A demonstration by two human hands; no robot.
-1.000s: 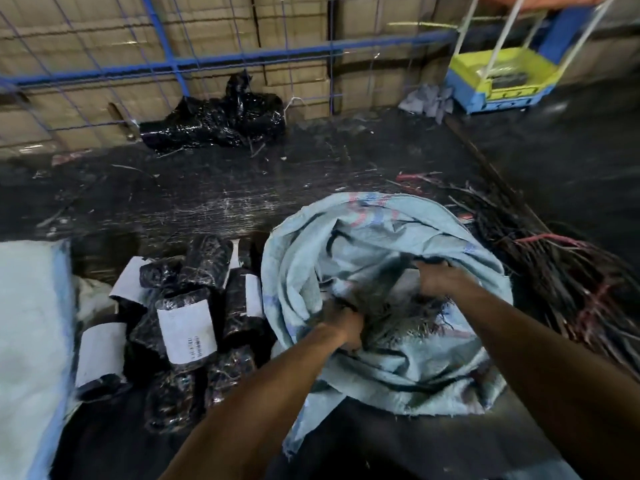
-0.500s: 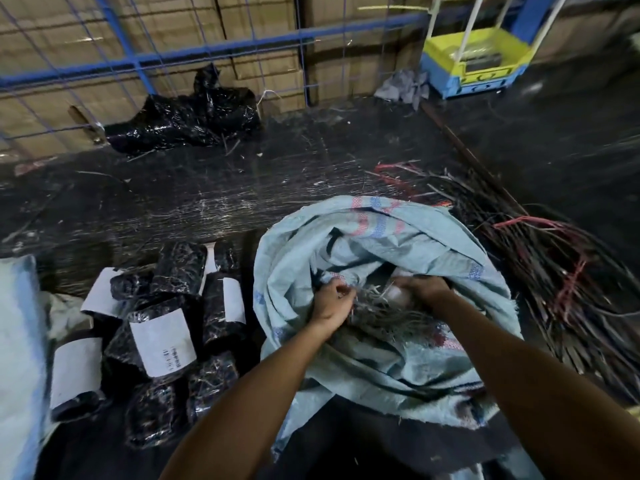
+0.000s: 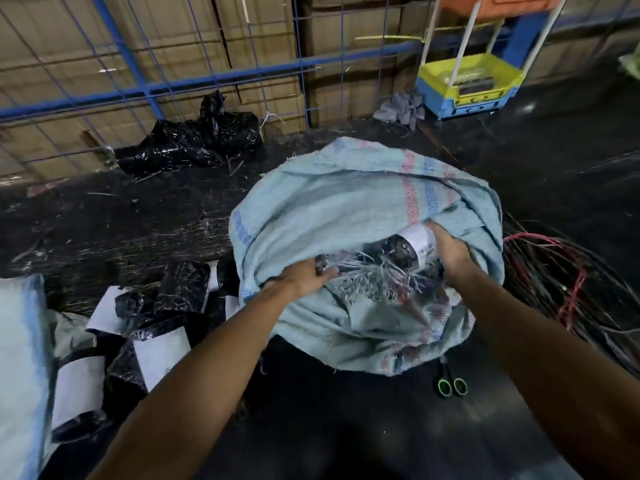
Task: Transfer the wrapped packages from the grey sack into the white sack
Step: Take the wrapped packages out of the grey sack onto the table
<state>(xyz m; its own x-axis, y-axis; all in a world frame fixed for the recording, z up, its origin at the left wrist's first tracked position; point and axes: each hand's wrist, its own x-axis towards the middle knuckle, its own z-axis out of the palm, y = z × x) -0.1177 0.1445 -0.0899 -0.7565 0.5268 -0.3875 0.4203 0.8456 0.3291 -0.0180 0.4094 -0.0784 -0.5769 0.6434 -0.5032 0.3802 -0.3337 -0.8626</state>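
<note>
Both hands now lift a wrapped package (image 3: 403, 252) past the grey sack (image 3: 346, 202) rim, fingers gripping it

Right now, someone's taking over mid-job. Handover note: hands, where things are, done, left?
Left hand: grips the frayed near rim of the grey sack.
Right hand: inside the sack's mouth, holding a black wrapped package with a white label.
A pile of wrapped packages lies on the floor left of the grey sack, beside the white sack at the left edge.
Done: none visibly inside the white sack.
Left: lift this package out, then move all into the white sack.
</note>
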